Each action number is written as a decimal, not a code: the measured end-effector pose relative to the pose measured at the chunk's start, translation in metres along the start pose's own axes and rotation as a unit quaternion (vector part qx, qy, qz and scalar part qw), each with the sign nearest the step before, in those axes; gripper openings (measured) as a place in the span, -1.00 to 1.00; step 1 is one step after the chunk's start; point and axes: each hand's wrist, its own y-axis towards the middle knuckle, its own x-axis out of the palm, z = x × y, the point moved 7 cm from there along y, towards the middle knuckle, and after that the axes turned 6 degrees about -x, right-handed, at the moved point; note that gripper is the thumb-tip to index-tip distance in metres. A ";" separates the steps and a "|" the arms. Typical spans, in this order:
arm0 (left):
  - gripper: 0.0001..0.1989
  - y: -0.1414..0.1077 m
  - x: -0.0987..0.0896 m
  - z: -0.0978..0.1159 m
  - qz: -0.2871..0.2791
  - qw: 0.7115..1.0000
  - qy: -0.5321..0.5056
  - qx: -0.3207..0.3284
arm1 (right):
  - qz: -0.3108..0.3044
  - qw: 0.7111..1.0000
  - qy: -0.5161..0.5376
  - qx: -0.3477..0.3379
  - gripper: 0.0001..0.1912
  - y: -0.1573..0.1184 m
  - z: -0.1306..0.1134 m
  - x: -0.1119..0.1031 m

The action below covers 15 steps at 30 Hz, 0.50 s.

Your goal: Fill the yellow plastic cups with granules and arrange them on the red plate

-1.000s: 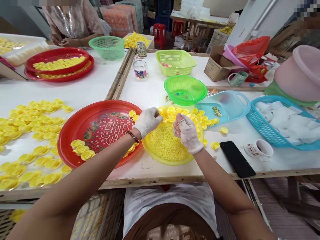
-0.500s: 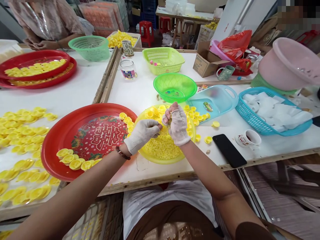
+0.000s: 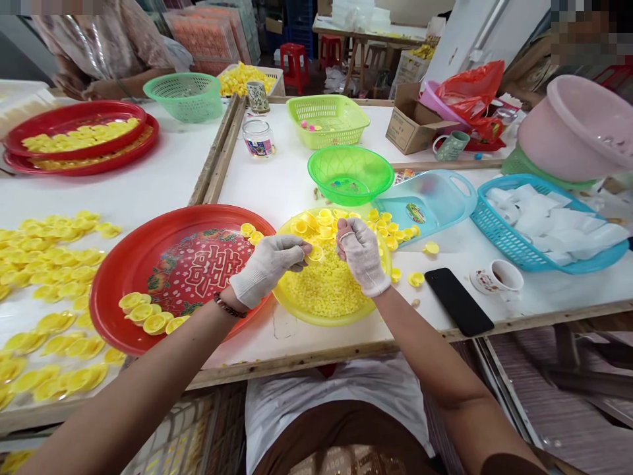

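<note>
My left hand (image 3: pixel 270 265), in a white glove with bare fingertips, pinches a small yellow plastic cup (image 3: pixel 315 256). It is over the left part of a yellow bowl (image 3: pixel 327 321). Small yellow beads (image 3: pixel 324 290) fill the near part of that bowl, and more yellow cups (image 3: pixel 325 221) lie at its far side. Above the bowl's right half, my right hand (image 3: pixel 363 256) is gloved and curled closed; whatever its fingers hold is hidden. A gap separates the two hands. To the left, a red tray (image 3: pixel 109 310) carries yellow cups along its edges.
Loose yellow cups (image 3: pixel 416 280) lie right of the bowl, near a black phone (image 3: pixel 459 302) and a cup of dark drink (image 3: pixel 497 277). Behind stand a green basin (image 3: pixel 350 175) and a light-blue tray (image 3: pixel 440 194). A blue basket (image 3: pixel 548 260) holds white pieces. Another person's hands (image 3: pixel 99 89) are far left.
My hands were close together over the bowl; now they are apart. The left has moved left with the yellow cup, and the right has shifted right and lower. The view has shifted slightly.
</note>
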 end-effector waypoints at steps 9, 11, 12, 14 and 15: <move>-0.61 0.004 -0.009 -0.020 -0.040 0.990 -0.114 -0.071 | -0.078 0.960 -0.254 -0.088 -0.64 -0.003 -0.014 0.008; -0.60 0.003 -0.011 -0.019 -0.031 0.993 -0.090 -0.065 | -0.107 0.955 -0.263 -0.088 -0.64 -0.005 -0.015 0.013; -0.61 0.003 -0.012 -0.019 -0.021 0.996 -0.072 -0.058 | -0.120 0.956 -0.254 -0.082 -0.64 -0.006 -0.015 0.016; -0.61 0.003 -0.011 -0.017 -0.004 0.998 -0.038 -0.045 | -0.141 0.960 -0.232 -0.071 -0.63 -0.008 -0.015 0.022; -0.62 0.003 -0.008 -0.017 -0.002 0.999 -0.026 -0.040 | -0.148 0.960 -0.226 -0.069 -0.63 -0.009 -0.015 0.024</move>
